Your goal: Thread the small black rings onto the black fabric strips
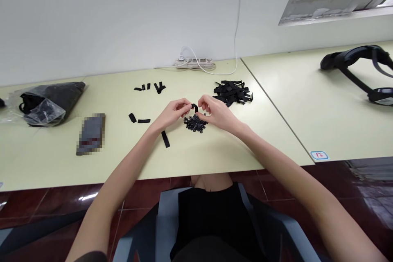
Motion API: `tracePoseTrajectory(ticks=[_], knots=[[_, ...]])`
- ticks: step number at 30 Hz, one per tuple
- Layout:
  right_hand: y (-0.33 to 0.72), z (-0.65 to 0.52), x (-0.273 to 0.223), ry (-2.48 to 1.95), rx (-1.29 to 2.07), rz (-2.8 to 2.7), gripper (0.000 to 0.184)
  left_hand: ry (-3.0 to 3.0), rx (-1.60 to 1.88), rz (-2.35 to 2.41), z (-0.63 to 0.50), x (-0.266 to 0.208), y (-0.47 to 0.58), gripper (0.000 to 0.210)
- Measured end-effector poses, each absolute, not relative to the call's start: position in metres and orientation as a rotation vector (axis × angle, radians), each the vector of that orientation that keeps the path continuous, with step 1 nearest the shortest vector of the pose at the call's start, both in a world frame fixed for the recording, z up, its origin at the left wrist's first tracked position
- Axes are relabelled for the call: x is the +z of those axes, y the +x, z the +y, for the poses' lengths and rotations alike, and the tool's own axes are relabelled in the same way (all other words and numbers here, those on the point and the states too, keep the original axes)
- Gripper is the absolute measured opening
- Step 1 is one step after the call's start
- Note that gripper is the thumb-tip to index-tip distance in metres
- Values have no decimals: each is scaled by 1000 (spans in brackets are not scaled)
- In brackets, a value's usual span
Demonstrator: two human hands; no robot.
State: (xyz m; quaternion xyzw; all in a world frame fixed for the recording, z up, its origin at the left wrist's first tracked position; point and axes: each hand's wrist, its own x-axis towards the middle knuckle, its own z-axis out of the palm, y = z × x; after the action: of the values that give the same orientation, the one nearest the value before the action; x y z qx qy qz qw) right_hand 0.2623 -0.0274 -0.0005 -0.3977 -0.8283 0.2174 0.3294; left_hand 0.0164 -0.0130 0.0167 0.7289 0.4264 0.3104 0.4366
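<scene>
Pinching one end of a bent black strip point(196, 108) in the left hand point(175, 112), between thumb and fingertips, right above a pile of small dark rings point(194, 124)! Meeting it from the other side with the right hand point(216, 111), fingers curled, thumb close to the strip's lower end. Gripping or merely steadying with that right hand? Cannot tell from this angle.

Delicate stuff, by the look of it: best to pinch near the bend, for control over such limp-looking material. Hold the strip square, without twist, and leave the bend in plain sight between both thumbs. Mind the rings just below, probably easy to scatter with a stray knuckle. Careful, too, around the loose strip point(165, 139) beside the left forearm, and around the heap of strips point(233, 91) just beyond the right hand on the pale table point(196, 155).
</scene>
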Motion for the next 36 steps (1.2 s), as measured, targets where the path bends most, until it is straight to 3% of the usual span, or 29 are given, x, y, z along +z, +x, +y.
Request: tracePoseTrajectory(ticks=[6, 13, 36], knots=[[263, -24, -3, -854, 350, -2236, 14, 1811, 638, 960, -15, 23, 15, 43], [270, -23, -3, -865, 288, -2379, 25, 1903, 540, 1062, -14, 24, 11, 36], [272, -24, 3, -897, 615, -2465, 21, 2058, 433, 1044, -13, 17, 10, 43]])
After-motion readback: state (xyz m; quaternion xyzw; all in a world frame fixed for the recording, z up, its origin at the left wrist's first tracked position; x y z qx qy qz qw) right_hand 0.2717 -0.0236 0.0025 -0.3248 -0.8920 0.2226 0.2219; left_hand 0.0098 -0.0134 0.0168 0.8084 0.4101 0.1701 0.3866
